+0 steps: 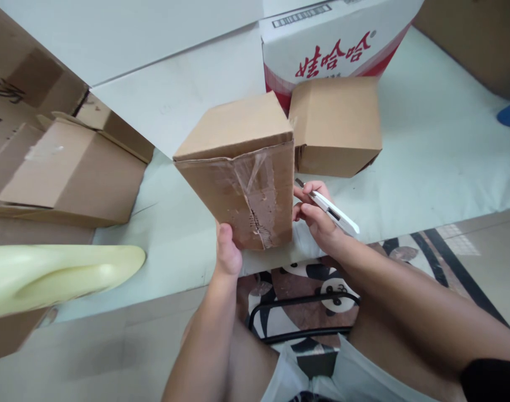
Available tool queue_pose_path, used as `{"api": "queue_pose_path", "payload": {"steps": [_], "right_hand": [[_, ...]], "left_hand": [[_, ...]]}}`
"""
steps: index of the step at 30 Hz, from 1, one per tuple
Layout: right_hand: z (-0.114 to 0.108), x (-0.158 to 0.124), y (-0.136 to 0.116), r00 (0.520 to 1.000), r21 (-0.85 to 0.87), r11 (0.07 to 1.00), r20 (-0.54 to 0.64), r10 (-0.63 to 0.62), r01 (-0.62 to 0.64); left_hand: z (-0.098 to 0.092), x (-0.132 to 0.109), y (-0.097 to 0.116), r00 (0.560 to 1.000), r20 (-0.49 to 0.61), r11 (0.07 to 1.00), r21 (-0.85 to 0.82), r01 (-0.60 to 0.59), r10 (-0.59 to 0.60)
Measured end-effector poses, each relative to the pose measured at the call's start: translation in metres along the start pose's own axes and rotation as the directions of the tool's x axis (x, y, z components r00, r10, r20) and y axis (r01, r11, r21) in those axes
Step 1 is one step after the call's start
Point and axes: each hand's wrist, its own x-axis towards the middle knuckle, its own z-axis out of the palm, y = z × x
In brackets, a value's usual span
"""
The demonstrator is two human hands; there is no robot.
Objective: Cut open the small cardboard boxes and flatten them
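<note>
A brown cardboard box (238,134) stands tilted in front of me, with torn clear tape and a ragged split along the side that faces me. My left hand (229,251) grips its lower left edge, the thumb showing and the other fingers hidden behind it. At the box's right edge, my right hand (320,218) is closed around a white utility knife (336,212). A short length of blade sticks out at the knife's upper left end. Some right fingertips reach the side of the box; whether they press on it I cannot tell.
Just behind stands another cardboard box (336,114), against a white and red carton (322,58). More cardboard boxes (91,167) are stacked at the left. A pale yellow plastic object (71,273) juts in at left. Pale green cloth (426,162) covers the surface; a black-framed panda-print item (301,301) lies below.
</note>
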Motion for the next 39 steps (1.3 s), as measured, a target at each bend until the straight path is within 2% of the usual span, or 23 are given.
{"api": "queue_pose_path", "payload": {"steps": [4, 11, 15, 23, 29, 39], "right_hand": [[0.0005, 0.0002, -0.0005, 1.000, -0.020, 1.000, 0.002, -0.001, 0.001], [-0.0013, -0.0001, 0.0008, 1.000, 0.039, 0.999, 0.006, -0.015, 0.015], [-0.0026, 0.0010, 0.0023, 1.000, 0.012, 1.000, 0.006, -0.018, 0.018], [-0.0015, -0.0001, 0.0024, 1.000, 0.045, 0.999, -0.004, -0.029, 0.030], [-0.0029, -0.0003, 0.0067, 0.996, 0.060, 0.995, 0.011, -0.086, 0.085], [-0.0016, -0.0025, 0.0019, 0.997, -0.066, 0.995, 0.002, -0.080, 0.080]], "left_hand": [[-0.0020, -0.0003, -0.0026, 0.999, -0.040, 1.000, -0.023, -0.015, 0.014], [-0.0041, -0.0023, -0.0057, 0.999, -0.028, 0.999, -0.031, -0.031, 0.030], [-0.0039, -0.0029, -0.0045, 1.000, -0.017, 1.000, -0.009, -0.012, 0.012], [0.0003, -0.0020, 0.0012, 0.997, -0.039, 0.998, 0.025, -0.059, 0.060], [-0.0023, -0.0023, -0.0021, 0.998, -0.025, 0.998, 0.025, -0.060, 0.061], [-0.0056, -0.0039, -0.0069, 0.998, -0.026, 0.998, 0.009, -0.055, 0.055]]}}
